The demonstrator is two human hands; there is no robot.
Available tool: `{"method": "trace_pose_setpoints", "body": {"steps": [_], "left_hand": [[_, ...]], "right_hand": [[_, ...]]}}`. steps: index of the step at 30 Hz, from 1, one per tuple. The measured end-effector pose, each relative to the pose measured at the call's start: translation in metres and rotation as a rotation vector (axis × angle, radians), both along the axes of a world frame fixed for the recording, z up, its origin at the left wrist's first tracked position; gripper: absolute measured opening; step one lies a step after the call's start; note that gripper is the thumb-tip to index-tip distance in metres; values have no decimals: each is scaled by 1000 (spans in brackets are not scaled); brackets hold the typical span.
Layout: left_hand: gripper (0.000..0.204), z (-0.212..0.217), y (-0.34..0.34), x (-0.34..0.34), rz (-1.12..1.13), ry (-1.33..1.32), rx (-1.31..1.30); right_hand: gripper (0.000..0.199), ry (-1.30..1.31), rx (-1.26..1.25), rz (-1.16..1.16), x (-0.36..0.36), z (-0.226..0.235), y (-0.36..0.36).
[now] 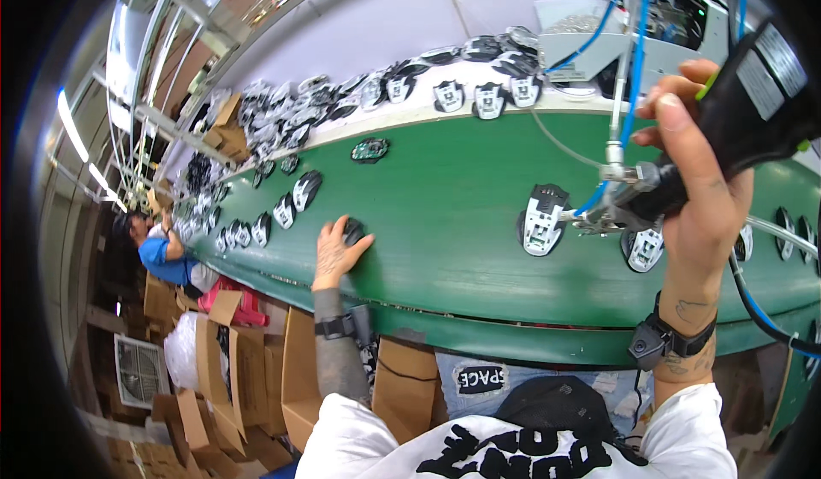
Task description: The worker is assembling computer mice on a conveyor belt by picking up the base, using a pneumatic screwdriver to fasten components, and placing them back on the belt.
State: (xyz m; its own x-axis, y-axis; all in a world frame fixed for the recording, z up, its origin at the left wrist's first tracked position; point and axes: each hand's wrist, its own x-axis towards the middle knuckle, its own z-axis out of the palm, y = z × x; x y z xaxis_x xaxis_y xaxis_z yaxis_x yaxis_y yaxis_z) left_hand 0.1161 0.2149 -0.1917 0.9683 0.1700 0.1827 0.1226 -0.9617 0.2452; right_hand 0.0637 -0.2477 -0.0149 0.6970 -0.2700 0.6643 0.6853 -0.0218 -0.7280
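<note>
My right hand (705, 171) grips a black powered screwdriver (761, 94), fed by blue hoses, on the right. Its metal nozzle (603, 214) points left, with the tip at the side of a white-and-black computer mouse shell (543, 225); I cannot tell whether they touch. Another mouse shell (643, 246) lies partly behind the nozzle. Left of the middle, my left hand (336, 255) is closed around a dark computer mouse part (353, 231) on the green conveyor belt (445, 222). The fingers hide much of that part.
Mouse shells (285, 211) line the belt's left side, and a circuit board piece (369, 150) lies near its far edge. More shells (489, 100) crowd the white ledge behind. Cardboard boxes (244, 376) stand below left. A person in blue (160, 257) is at the far left.
</note>
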Motion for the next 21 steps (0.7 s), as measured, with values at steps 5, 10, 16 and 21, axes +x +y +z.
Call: {"method": "trace_pose_setpoints", "body": {"steps": [5,10,16,21], "left_hand": [[87,19,9,40,-332,-87,-43],[84,55,-4,132,-594,-125,175],[76,46,-16,208,-767,43,334],[78,37,-5,218,-719,293,367]], "right_hand": [[33,-26,-4,58,10,-6,0],[32,35,-8,-33,8,-6,2],[32,59,-31,-71,8,-7,4],[30,14,-1,-43,7,-5,6]]}}
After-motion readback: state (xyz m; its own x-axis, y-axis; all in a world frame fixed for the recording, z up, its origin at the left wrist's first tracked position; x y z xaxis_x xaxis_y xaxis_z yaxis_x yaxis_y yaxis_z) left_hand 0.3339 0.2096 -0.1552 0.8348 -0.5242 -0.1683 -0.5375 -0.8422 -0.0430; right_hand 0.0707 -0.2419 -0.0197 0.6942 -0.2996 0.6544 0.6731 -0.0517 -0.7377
